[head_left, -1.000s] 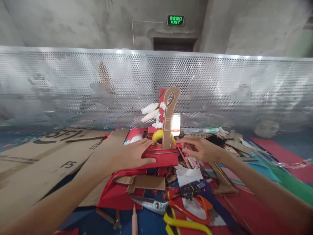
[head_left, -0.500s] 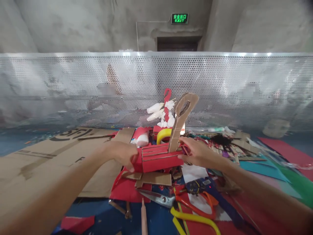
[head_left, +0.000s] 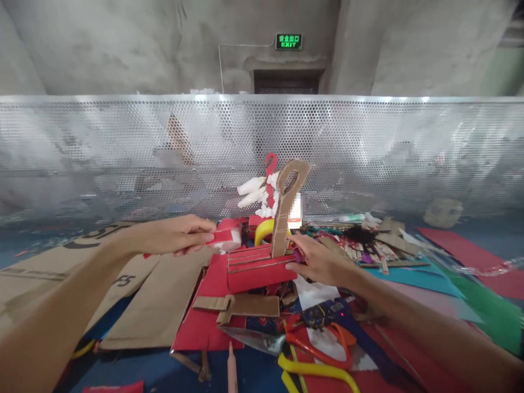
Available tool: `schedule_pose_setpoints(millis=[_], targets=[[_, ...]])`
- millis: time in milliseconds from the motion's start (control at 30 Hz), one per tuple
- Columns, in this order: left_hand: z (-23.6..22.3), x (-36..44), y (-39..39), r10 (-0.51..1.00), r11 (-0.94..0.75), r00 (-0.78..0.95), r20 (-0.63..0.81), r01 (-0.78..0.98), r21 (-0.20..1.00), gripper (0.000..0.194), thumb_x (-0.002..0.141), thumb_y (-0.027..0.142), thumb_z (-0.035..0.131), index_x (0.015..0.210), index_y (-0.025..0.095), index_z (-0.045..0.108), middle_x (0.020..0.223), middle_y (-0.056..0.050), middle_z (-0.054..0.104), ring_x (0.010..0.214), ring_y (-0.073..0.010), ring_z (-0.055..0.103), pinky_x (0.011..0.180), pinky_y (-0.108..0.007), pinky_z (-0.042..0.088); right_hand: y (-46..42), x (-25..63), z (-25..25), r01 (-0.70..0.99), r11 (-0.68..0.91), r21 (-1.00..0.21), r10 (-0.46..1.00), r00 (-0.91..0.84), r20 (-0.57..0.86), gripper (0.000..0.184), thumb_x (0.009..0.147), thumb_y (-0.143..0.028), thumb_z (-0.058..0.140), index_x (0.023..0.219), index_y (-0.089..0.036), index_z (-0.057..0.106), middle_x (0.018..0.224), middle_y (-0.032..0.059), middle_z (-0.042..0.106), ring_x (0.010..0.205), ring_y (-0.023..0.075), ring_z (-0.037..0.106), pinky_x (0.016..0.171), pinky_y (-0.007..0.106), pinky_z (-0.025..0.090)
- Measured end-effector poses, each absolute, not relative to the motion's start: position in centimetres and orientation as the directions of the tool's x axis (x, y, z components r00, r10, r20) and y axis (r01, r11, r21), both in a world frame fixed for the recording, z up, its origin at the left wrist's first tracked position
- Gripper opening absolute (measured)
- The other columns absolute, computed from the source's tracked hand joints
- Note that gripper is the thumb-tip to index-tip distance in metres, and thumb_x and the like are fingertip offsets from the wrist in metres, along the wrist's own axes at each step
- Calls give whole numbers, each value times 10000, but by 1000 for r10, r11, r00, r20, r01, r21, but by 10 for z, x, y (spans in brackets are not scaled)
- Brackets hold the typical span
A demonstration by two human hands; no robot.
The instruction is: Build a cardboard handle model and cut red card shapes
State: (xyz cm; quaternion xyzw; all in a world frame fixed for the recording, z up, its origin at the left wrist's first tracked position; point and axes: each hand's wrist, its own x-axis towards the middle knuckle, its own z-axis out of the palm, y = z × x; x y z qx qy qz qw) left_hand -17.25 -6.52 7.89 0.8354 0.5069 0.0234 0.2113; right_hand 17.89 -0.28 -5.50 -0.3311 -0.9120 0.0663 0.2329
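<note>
My right hand (head_left: 317, 261) grips the right end of a red cardboard block (head_left: 262, 274) with lines of bare card edge along its top. From that end rises a tan cardboard strip (head_left: 280, 224) with a looped, hooked head. My left hand (head_left: 184, 233) is off the block, to its upper left, fingers closed on a red card strip (head_left: 222, 236). The strip's end lies in front of a white roll (head_left: 234, 238). Below the block are a tan cardboard cross piece (head_left: 249, 305) and a red sheet (head_left: 200, 330).
Large orange-handled scissors (head_left: 319, 344), a blue hot glue gun (head_left: 360, 333) and a yellow handle (head_left: 323, 373) lie in front. Cardboard sheets (head_left: 139, 311) cover the left. Coloured sheets (head_left: 426, 284) lie right. A perforated metal screen (head_left: 347, 147) stands behind, near a red-and-white upright model (head_left: 269, 188).
My left hand has let go of the block's left end, moved up and left, and now holds a red strip. The cardboard at left has shifted. My right hand stays on the block.
</note>
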Motion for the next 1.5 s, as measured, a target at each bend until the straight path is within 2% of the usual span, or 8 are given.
schedule_pose_setpoints(millis=[133,333,467,567,800,967,1267,1500], targets=[[65,-126,-79,823,-498,563,-77,779,381,261,1015,400,358,1000,208,535,705,13,656,523,-104,529,507,-213,355,-6,171,-65,605,726,-326,686,-608,399,661,951,-555,538,1501,-219,392,1489,154,499,1387,338,445,1125,519,368],[7,-75,-76,710,-619,632,310,770,-154,163,996,215,427,982,222,589,956,-12,714,772,-163,652,588,-260,366,-6,171,-57,576,764,-291,637,-601,483,628,919,-499,623,1442,-200,444,1442,146,537,1336,311,486,1094,472,396],[-23,-73,-65,581,-605,676,453,731,-315,175,1010,171,412,967,204,578,942,-22,683,798,-175,649,624,-279,406,-6,182,-30,510,780,-362,625,-647,435,434,871,-492,696,1171,-190,609,1109,94,692,985,238,643,818,333,499],[-35,-76,-61,491,-576,728,479,683,-449,163,999,142,422,964,197,572,908,-28,673,820,-190,652,631,-289,410,-11,187,-16,413,787,-458,577,-756,308,288,873,-464,711,998,-211,650,794,-3,689,695,147,613,627,247,441],[-42,-70,-65,491,-520,672,554,736,-433,70,990,198,449,960,202,512,866,-34,701,652,-196,655,524,-295,350,-24,173,-18,289,729,-621,576,-749,327,278,898,-313,682,1164,-231,680,877,0,728,768,132,642,679,220,468],[-42,-67,-68,541,-518,656,526,753,-407,48,951,201,475,981,203,512,928,-51,727,662,-222,680,508,-303,383,-32,164,-16,273,725,-632,590,-719,366,190,895,-188,622,1015,-243,758,959,-1,762,819,142,660,745,250,494],[-37,-67,-71,458,-698,774,438,618,-361,241,1017,384,419,1070,185,545,1057,-74,700,901,-253,690,678,-355,502,-15,176,-20,-75,510,-857,699,-546,463,203,853,-378,729,930,-195,693,790,11,697,665,127,635,618,255,521],[-43,-68,-67,495,-657,769,404,636,-406,185,1008,189,385,1039,193,566,1020,-55,678,787,-210,658,621,-332,457,8,192,-20,-202,458,-866,825,-266,498,256,779,-271,785,939,-213,594,780,-31,631,630,98,568,599,226,464]])
